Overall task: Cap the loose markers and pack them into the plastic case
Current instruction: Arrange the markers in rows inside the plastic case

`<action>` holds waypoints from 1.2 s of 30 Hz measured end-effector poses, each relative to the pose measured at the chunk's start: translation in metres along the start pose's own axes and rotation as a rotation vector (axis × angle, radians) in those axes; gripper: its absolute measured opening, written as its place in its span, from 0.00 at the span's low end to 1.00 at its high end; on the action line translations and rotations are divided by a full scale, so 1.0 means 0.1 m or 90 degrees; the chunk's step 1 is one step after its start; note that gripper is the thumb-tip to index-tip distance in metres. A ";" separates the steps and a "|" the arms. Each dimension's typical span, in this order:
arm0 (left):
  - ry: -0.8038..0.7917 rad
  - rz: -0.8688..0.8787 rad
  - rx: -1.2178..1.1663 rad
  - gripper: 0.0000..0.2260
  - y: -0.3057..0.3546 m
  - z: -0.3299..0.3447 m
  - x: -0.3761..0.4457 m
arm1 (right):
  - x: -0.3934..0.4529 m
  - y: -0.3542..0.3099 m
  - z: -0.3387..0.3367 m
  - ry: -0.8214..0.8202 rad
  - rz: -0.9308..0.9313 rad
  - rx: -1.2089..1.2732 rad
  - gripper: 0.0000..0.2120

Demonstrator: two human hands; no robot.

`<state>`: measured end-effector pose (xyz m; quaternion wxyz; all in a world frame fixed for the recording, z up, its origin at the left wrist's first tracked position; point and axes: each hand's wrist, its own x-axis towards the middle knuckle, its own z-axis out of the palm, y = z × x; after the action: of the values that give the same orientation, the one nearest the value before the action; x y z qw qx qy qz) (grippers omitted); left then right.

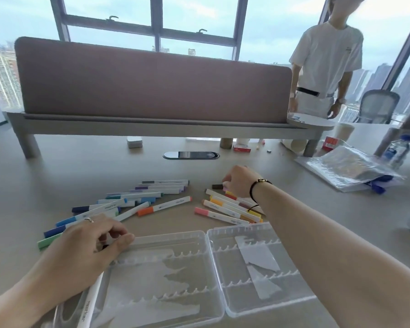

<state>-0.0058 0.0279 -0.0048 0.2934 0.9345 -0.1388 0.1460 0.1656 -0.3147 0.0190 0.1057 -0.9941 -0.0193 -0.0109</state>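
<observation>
I'm looking at an office, high-rise: shared desk (57,162) w/ fabric divider panel (152,86) at 12 o'clock, cable grommet (191,155), mesh task chair (376,106) at 2 o'clock, big windows (152,20) w/ city towers outside.

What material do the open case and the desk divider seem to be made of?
Case: clear, glossy, probably hard plastic; the table shows through it and its ridges catch light. Divider: looks like matte pinkish fabric or felt, soft-edged, with no shine.

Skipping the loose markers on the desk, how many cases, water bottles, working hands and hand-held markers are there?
Plastic case: 1
Water bottle: 1
Hands: 2 (left hand, right hand)
Held marker: 1
Total: 5
</observation>
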 end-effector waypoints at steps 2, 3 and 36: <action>0.006 0.000 0.002 0.06 -0.02 -0.01 0.01 | 0.05 -0.04 0.02 0.003 -0.004 -0.046 0.09; 0.004 0.003 0.006 0.06 -0.02 -0.01 0.01 | 0.07 -0.06 0.02 0.003 -0.011 -0.073 0.09; -0.015 -0.084 -0.469 0.09 0.13 -0.20 0.01 | -1.79 -1.74 0.25 -0.146 -0.071 0.838 0.15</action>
<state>-0.0131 0.0293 0.0174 0.6171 0.7748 -0.1250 0.0567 -0.0195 -0.1457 0.0261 0.6866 -0.7148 -0.0842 0.1032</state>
